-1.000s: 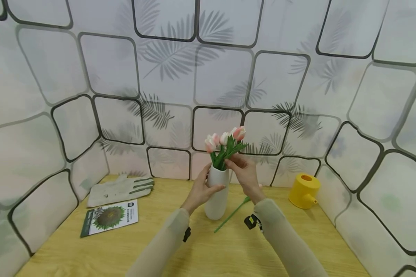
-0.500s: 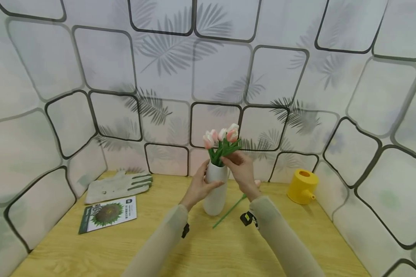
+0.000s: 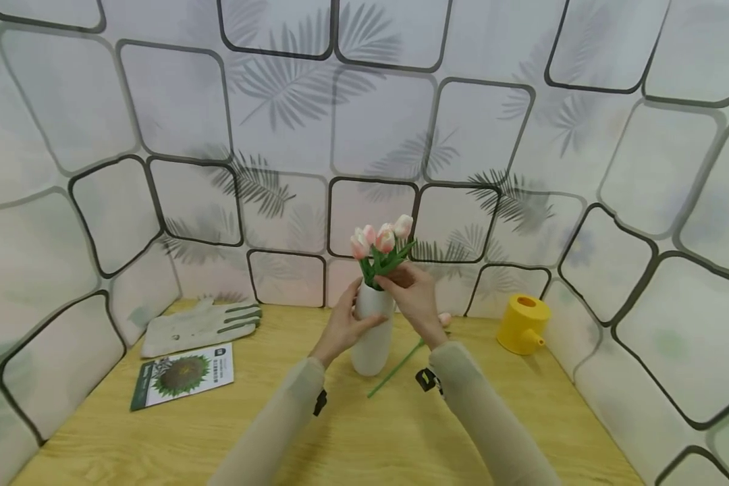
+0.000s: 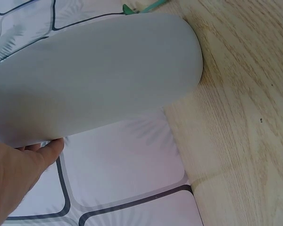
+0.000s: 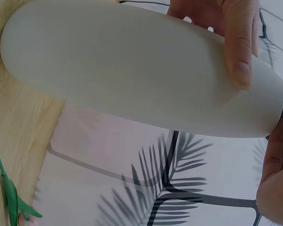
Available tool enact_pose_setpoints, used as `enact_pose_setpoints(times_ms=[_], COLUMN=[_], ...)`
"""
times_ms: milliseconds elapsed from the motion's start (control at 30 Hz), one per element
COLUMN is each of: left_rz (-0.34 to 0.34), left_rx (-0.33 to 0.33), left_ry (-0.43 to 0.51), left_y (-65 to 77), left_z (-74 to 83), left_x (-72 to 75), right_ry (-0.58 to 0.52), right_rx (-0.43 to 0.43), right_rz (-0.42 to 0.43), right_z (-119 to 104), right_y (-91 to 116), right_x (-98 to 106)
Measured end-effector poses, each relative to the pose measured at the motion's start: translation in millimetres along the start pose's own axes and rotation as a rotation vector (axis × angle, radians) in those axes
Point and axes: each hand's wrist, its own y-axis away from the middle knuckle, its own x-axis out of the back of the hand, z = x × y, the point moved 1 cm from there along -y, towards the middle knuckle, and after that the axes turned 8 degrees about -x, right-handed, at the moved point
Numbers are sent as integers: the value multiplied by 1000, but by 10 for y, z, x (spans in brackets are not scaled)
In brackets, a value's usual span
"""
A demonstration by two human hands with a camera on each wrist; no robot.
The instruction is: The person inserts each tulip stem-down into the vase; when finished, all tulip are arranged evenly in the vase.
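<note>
A tall white vase (image 3: 370, 351) stands upright on the wooden table with several pink-and-white tulips (image 3: 385, 237) in its mouth. My left hand (image 3: 342, 325) grips the vase's upper part; in the right wrist view its thumb (image 5: 240, 61) lies across the front. At the rim, my right hand (image 3: 414, 297) pinches a tulip by its green stem or leaves, the exact spot being partly covered by the fingers. One more tulip (image 3: 445, 319) lies on the table right of the vase, part of it hidden behind the right wrist. The left wrist view shows mostly the vase body (image 4: 99, 80).
To the left are a pair of grey-green gloves (image 3: 200, 327) and, nearer, a packet (image 3: 182, 375) with a plant picture. A yellow watering can (image 3: 522, 325) stands at the right. Patterned cloth walls (image 3: 285, 216) enclose the table's back and sides.
The pinkest tulip has swung left to the front of the bunch, leaving a paler bloom at the right. Both hands keep their places on the vase and stem. The head view has shifted slightly.
</note>
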Motion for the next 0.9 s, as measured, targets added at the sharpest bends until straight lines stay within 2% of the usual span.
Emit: enact_pose_setpoints(times_ms=[467, 800, 900], left_rz=[-7, -8, -8], left_rx=[16, 13, 17], left_ry=[-1, 1, 9], left_y=[-14, -2, 3], left_z=[-12, 5, 2], left_x=[10, 11, 5], right_ry=[-114, -2, -15], right_rx=[-30, -17, -27], right_rz=[-9, -42, -76], right_z=[64, -3, 102], right_y=[-11, 2, -34], right_x=[-5, -11, 8])
